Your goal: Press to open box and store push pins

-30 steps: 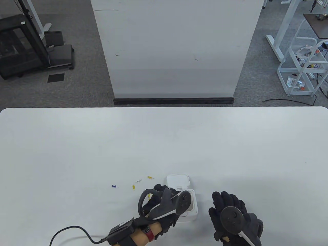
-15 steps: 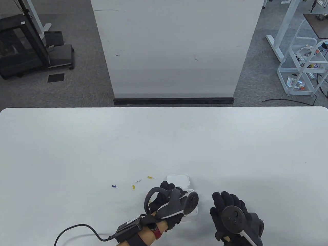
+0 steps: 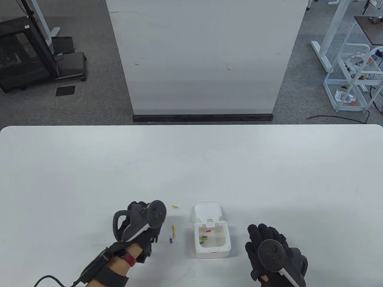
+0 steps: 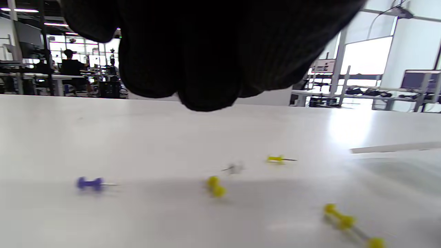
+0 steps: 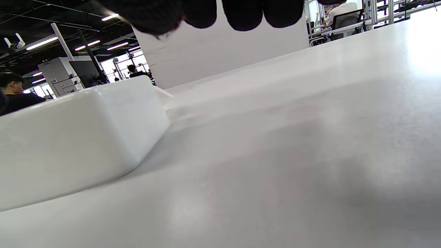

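The white box [image 3: 211, 251] stands open near the front edge, its lid [image 3: 208, 212] tipped back. A red pin [image 3: 208, 231] and green pins [image 3: 203, 238] lie inside. My left hand [image 3: 137, 215] hovers left of the box over loose pins and holds nothing I can see. A yellow pin [image 3: 175, 207], another yellow pin [image 3: 173, 228] and a blue pin [image 3: 171, 239] lie between hand and box. The left wrist view shows my fingers [image 4: 206, 69] above a blue pin [image 4: 89, 183], a yellow pin [image 4: 215, 186] and a clear pin [image 4: 234, 168]. My right hand [image 3: 264, 236] rests flat and empty right of the box [image 5: 79, 137].
The white table [image 3: 191, 167] stretches far back and to both sides. A cable [image 3: 51, 279] trails from my left wrist at the front edge. A white panel [image 3: 206, 59] stands on the floor behind the table.
My left hand has left the box and moved left over the loose pins. The box inside now shows with pins in it. The right hand has not moved.
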The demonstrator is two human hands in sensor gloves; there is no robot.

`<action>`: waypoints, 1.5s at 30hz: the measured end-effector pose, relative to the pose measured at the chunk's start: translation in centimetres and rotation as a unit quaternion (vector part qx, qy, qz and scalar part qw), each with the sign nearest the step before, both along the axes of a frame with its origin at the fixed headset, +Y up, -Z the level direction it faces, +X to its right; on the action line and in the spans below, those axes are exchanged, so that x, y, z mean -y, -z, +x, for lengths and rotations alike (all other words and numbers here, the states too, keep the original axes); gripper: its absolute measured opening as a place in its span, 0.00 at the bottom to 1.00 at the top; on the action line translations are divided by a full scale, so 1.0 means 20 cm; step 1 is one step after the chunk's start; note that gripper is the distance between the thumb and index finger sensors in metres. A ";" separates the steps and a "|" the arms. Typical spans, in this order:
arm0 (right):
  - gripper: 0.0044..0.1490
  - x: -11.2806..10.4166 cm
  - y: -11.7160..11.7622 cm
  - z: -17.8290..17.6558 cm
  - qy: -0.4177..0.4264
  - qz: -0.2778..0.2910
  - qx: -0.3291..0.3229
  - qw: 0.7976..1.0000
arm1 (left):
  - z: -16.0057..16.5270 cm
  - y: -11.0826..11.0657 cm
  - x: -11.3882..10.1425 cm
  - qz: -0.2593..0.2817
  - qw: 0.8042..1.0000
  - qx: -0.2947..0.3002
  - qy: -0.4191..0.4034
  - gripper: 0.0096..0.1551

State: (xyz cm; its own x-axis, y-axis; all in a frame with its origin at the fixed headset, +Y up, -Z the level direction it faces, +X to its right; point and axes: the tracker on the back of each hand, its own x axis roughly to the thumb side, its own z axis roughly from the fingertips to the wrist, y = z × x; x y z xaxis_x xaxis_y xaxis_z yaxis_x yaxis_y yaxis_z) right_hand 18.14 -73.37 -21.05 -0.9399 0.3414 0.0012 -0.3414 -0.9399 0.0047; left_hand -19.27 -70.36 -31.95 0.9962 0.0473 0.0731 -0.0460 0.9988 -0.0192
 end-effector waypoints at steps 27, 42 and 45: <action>0.39 0.01 0.01 0.00 0.013 -0.020 -0.004 1.000 | -0.17 0.12 0.26 -0.050 0.993 -0.063 0.088 0.18; 0.39 0.01 0.01 0.00 0.015 -0.021 -0.002 1.000 | -0.01 0.06 0.09 -0.048 0.998 -0.014 0.042 0.21; 0.39 0.01 0.01 0.00 0.016 -0.021 -0.003 1.000 | 0.15 -0.01 -0.02 -0.033 0.999 0.038 0.011 0.21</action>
